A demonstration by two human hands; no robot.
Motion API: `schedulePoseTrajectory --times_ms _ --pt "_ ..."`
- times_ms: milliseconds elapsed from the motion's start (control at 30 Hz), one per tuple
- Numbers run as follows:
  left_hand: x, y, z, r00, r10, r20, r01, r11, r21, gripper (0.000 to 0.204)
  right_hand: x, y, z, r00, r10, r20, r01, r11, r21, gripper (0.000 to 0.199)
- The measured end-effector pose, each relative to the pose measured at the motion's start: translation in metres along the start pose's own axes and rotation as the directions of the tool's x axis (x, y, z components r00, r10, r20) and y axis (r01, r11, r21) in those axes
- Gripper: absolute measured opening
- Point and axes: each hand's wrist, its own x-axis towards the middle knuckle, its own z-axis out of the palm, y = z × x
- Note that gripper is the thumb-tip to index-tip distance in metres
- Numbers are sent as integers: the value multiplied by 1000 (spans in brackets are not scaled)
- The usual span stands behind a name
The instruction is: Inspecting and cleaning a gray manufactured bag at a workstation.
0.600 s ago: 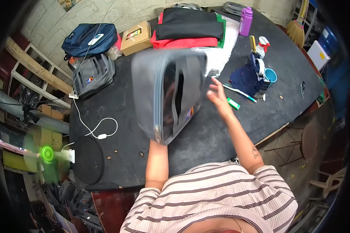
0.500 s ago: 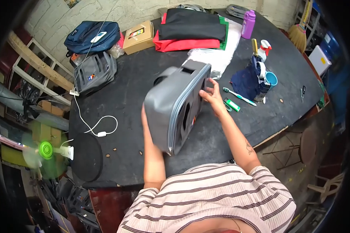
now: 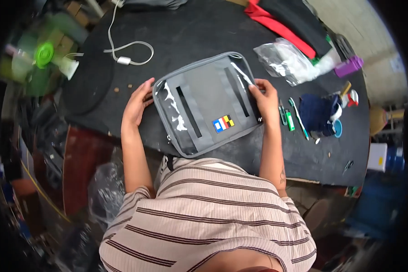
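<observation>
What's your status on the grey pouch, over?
Left hand flat at the left edge of the grey fabric pouch with clear pockets. Right hand fingers grip its right edge. Pouch lies flat on the black table. Nothing on top.

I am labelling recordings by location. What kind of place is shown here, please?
Probably a home workshop or storage room, not a tidy office. A dark round table holds a grey pouch, folded red and black fabric and a charger cable; a green fan and clutter stand beside it.
</observation>
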Motion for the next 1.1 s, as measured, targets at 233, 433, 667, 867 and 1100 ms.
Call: schedulePoseTrajectory --times_ms 233,433,667,867,1100 --pt "-8 -1 23 1000 28 -8 -28 999 -38 55 1 -14 3 999 -26 40 21 994 110 27" --pt "-36 16 0 945 234 -230 -291 921 -258 70 -26 -43 33 971 -193 141 122 908 400 30" --pt "-171 76 -103 547 598 -586 -440 801 407 61 -25 -24 41 918 -153 367 51 961 271 20" --pt "-280 67 -114 -517 553 -653 30 774 632 53 -21 7 47 901 1 434 -91 978 186 13" --pt "-254 65 -275 -765 115 -634 -252 852 459 107 -25 -13 66 896 -56 441 46 998 33 13"
